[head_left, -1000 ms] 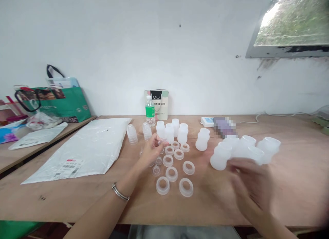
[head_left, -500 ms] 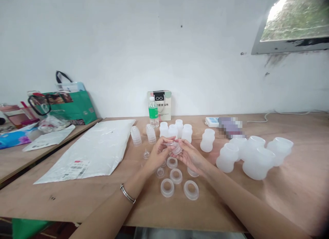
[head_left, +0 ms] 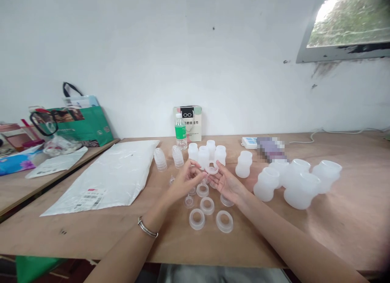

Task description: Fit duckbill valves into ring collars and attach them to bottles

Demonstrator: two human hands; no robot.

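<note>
A translucent ring-shaped bottle collar is held up between the thumb and fingers of my right hand. Close on its left is my left hand, with bent fingers and the thumb apart from the index finger; nothing clear shows between them. Several similar collars lie on the table below my hands. A clear bottle nipple sits just left of these rings. Another nipple is partly hidden by my left hand. Behind my hands stand several frosted bottle bodies.
More frosted bottles stand at the right. Two clear domed caps are at the back, near a water bottle and a paper bag. A large white mailer covers the left side of the brown table.
The collar has tilted up and now rests in my right hand alone. My left fingers have come away from it and loosened. The view has shifted slightly.
</note>
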